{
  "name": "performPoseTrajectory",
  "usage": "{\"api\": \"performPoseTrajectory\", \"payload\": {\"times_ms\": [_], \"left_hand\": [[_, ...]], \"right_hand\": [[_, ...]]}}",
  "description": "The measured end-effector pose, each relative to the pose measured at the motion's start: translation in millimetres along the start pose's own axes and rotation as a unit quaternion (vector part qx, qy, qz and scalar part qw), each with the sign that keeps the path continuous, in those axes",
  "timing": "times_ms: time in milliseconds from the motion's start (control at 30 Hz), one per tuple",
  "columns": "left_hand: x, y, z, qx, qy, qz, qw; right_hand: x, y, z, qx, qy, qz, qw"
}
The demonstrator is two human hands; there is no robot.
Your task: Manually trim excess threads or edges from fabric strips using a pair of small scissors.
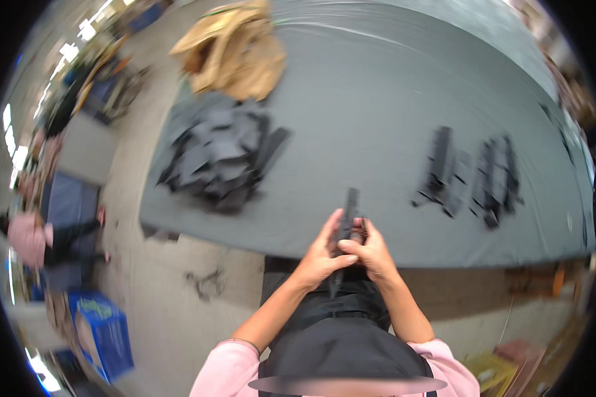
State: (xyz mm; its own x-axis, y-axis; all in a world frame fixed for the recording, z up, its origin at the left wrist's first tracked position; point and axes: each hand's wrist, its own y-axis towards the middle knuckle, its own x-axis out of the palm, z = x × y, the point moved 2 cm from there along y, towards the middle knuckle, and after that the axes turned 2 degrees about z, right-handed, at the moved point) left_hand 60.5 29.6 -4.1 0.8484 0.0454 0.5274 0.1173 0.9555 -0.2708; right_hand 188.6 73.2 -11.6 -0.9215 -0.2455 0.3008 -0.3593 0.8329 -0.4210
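Both my hands meet at the front edge of the table, closed around a narrow dark fabric strip. My left hand grips it from the left side, and my right hand from the right, with the thumbs close together on top. One end of the strip points away over the table; the lower end hangs toward my lap. Blur hides its finer detail. To the left lies a loose heap of dark fabric pieces. On the right, several bundles of dark strips lie side by side, another bundle just left of them.
A grey cloth-covered table spreads out before me. At its far left stands a crumpled brown paper sack. Down on the floor at left are a blue crate and dark scraps. Another person in pink is farther left.
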Motion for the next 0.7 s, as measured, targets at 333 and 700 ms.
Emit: {"api": "performPoseTrajectory", "payload": {"times_ms": [333,700], "left_hand": [[-9.1,-0.7,-34.5,0.203,0.282,0.251,0.904],[-45.7,-28.1,5.8,0.044,0.135,0.052,0.989]], "right_hand": [[28.6,6.3,20.2,-0.234,-0.243,0.140,0.931],[1.2,6.5,-1.8,0.031,-0.160,-0.028,0.986]]}}
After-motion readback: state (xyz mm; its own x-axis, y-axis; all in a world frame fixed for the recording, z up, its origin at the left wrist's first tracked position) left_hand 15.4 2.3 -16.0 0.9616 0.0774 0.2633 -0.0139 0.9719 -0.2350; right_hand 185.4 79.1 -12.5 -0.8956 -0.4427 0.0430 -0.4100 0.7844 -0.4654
